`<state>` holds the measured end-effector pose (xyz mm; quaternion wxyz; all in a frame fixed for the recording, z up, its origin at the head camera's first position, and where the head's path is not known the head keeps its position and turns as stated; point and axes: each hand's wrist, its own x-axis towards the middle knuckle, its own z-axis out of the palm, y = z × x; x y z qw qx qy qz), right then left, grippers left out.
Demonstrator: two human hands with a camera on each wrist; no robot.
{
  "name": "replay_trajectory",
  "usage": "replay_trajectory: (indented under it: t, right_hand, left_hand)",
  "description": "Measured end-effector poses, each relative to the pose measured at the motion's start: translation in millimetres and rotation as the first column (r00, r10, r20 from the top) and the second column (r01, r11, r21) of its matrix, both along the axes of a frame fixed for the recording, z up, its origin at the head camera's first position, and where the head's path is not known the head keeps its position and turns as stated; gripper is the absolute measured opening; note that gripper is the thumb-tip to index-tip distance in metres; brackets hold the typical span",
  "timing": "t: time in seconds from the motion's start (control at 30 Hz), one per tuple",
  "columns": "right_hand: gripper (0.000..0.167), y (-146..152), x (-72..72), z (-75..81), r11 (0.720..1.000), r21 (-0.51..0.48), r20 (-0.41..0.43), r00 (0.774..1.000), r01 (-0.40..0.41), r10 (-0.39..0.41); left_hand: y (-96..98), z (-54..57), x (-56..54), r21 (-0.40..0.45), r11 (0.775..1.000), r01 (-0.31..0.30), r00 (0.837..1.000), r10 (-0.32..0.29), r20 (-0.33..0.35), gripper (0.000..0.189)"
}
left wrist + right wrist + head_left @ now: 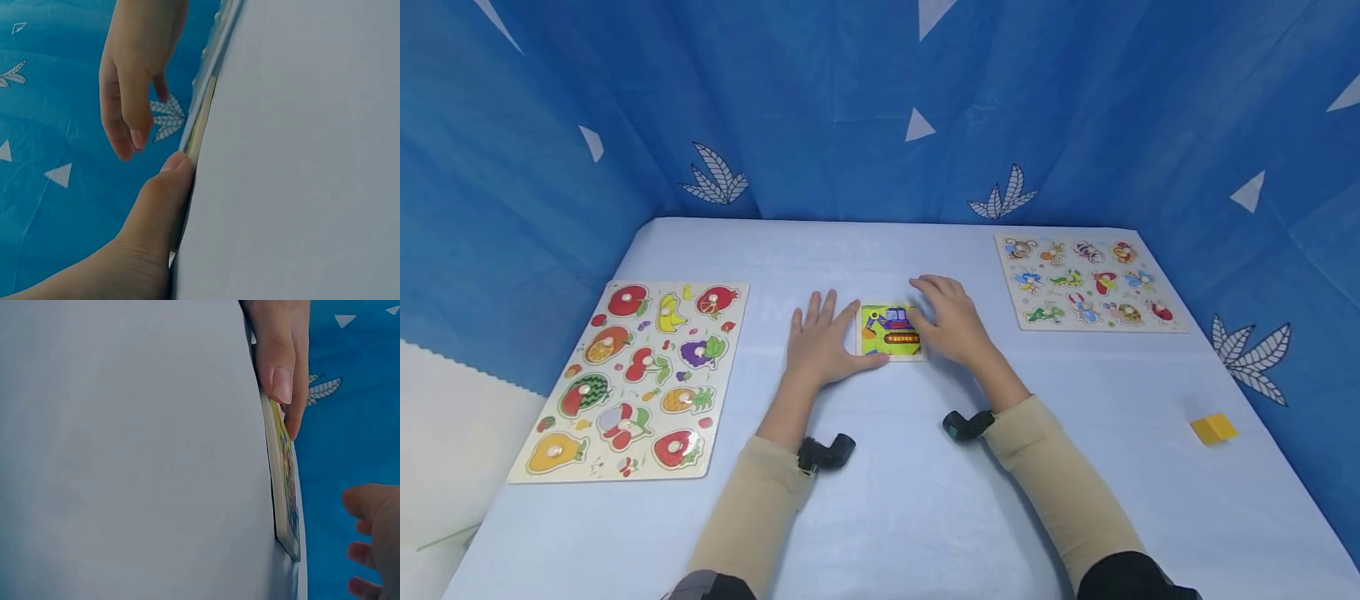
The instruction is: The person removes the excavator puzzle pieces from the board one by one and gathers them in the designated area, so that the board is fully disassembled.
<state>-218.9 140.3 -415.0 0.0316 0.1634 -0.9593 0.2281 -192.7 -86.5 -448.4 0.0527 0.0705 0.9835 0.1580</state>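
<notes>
A small picture puzzle board (892,323) with a digger on a yellow-green ground lies flat in mid-table. My left hand (822,342) rests at its left side, fingers spread and straight. The left thumb (280,378) touches the board's near edge, and the index fingertip is by its far left corner. My right hand (953,321) hovers at the board's right side, fingers loosely bent and holding nothing. In the left wrist view this right hand (136,75) hangs above table level. In the right wrist view the board (282,481) shows edge-on, apart from the right fingers.
A fruit peg puzzle (632,379) lies on the left of the table. An insect peg puzzle (1086,279) is at the back right. Near the right edge sits a yellow block (1213,428). Blue curtain (850,108) hangs behind and beside the table.
</notes>
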Motion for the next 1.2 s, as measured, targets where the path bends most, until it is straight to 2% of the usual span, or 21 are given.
replay_trajectory:
  t: [0.17,0.37,0.6,0.8,1.03,1.2]
  right_hand:
    - [0.052,-17.1,-5.0,1.3,0.999,0.038,0.044,0.999,-0.032,0.031]
    - [0.044,-34.1,-12.5,-2.1,0.990,0.101,0.043,0.994,-0.102,0.099]
    - [0.040,-42.9,-17.3,-3.3,0.980,0.133,0.043,0.989,-0.148,0.144]
    - [0.040,-45.8,-21.5,-5.8,0.976,0.138,0.065,0.985,-0.167,0.159]
    - [0.038,-47.8,-25.5,-6.8,0.976,0.126,0.089,0.982,-0.177,0.166]
    - [0.038,-50.8,-28.5,-5.5,0.982,0.100,0.144,0.979,-0.160,0.145]
  left_hand:
    - [-4.0,-1.4,0.5,0.005,1.000,0.005,1.000,-0.005,0.003,0.113]
    - [-6.4,-3.9,1.3,0.009,1.000,0.009,1.000,-0.008,-0.004,0.112]
    - [-5.3,-5.2,1.6,0.020,1.000,-0.008,1.000,0.008,-0.027,0.092]
    - [-2.9,-5.8,2.4,0.038,0.999,-0.030,0.999,0.032,-0.041,0.071]
    - [-0.9,-4.7,2.7,0.054,0.997,-0.057,0.997,0.060,-0.049,0.068]
    - [-0.8,-4.0,2.0,0.047,0.997,-0.059,0.997,0.062,-0.056,0.069]
